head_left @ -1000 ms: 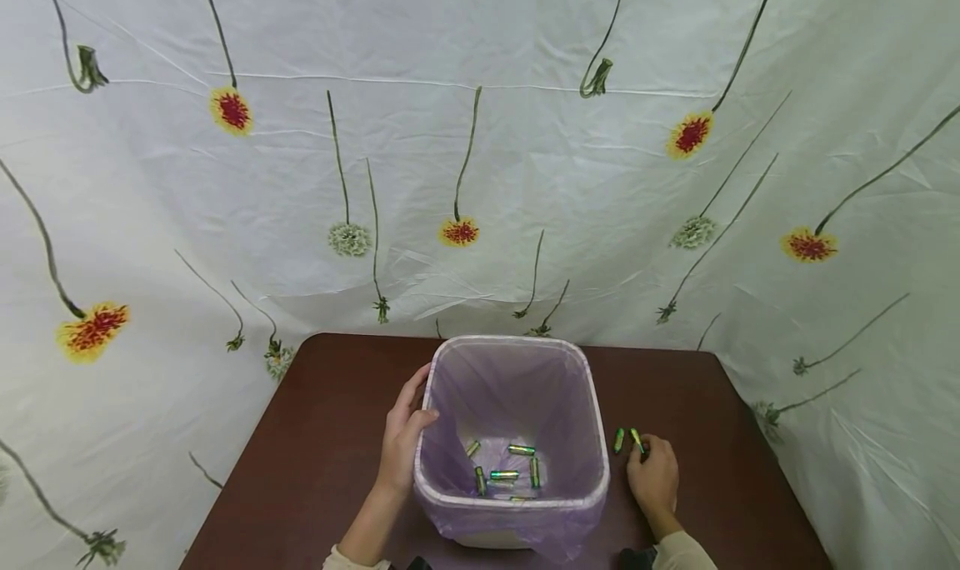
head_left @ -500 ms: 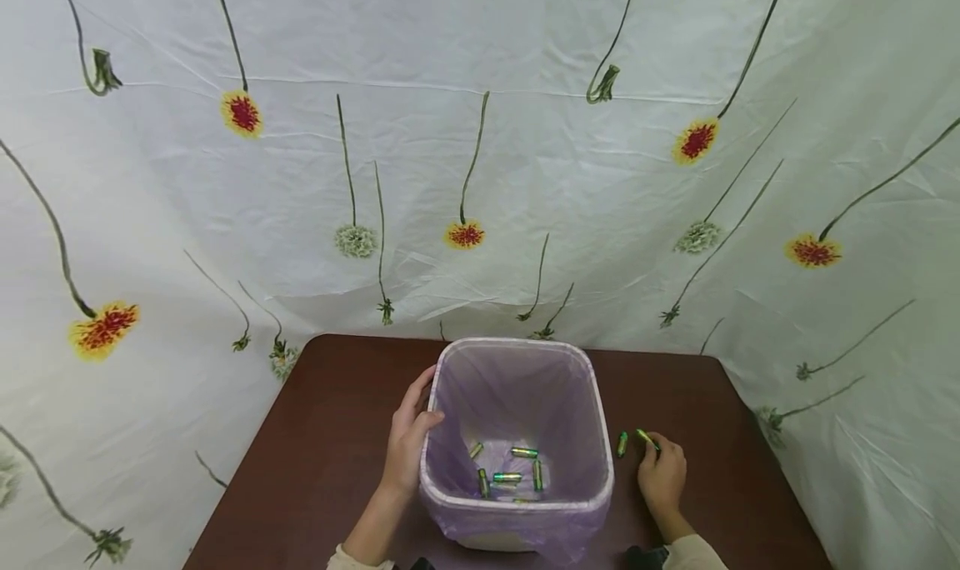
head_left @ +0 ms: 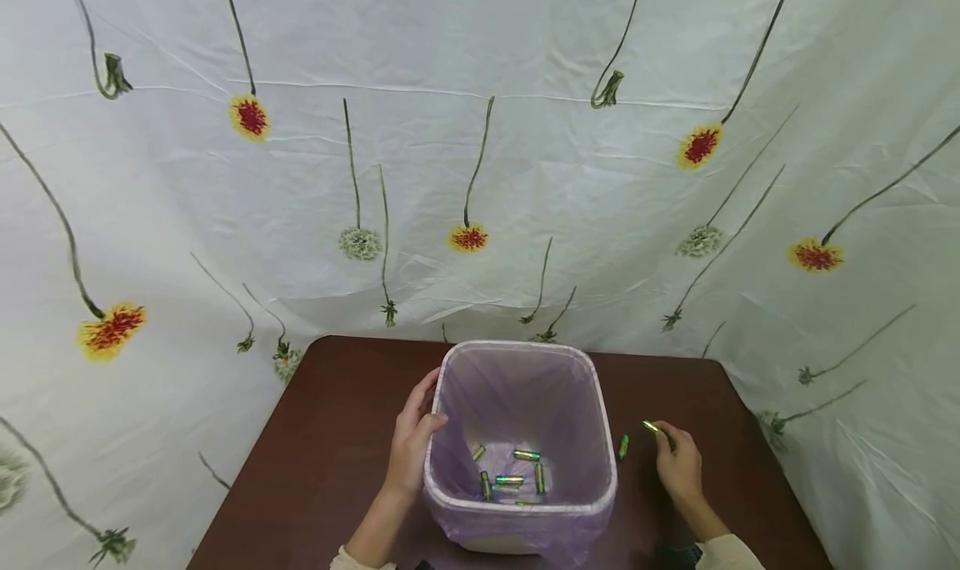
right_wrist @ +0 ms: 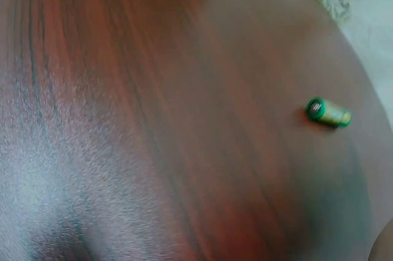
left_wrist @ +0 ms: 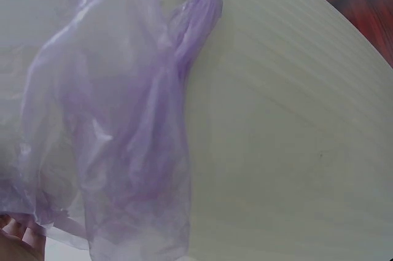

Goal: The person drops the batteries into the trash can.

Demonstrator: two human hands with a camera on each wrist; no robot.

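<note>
In the head view, my left hand [head_left: 411, 453] grips the left rim of a small pale trash bin [head_left: 501, 545], thumb over the edge and fingers along the outside. A translucent purple bag [head_left: 525, 391] lines the bin, and several green-and-gold batteries [head_left: 510, 480] lie on its bottom. To the right of the bin, my right hand [head_left: 681, 466] pinches a battery [head_left: 650, 427] between its fingertips. Another loose battery [head_left: 623, 447] lies on the table between bin and hand. The left wrist view shows the bag's folds [left_wrist: 135, 138] against the bin's wall [left_wrist: 276, 126].
The dark reddish-brown table [head_left: 337, 420] has rounded far corners. White flower-printed cloth [head_left: 420, 153] hangs behind it and along both sides. The right wrist view shows wood grain and a battery [right_wrist: 328, 113] lying near the table's curved edge.
My right hand has lifted the pinched battery and moved a little to the right, away from the loose one. The left hand keeps its hold on the bin, and the view has shifted slightly.
</note>
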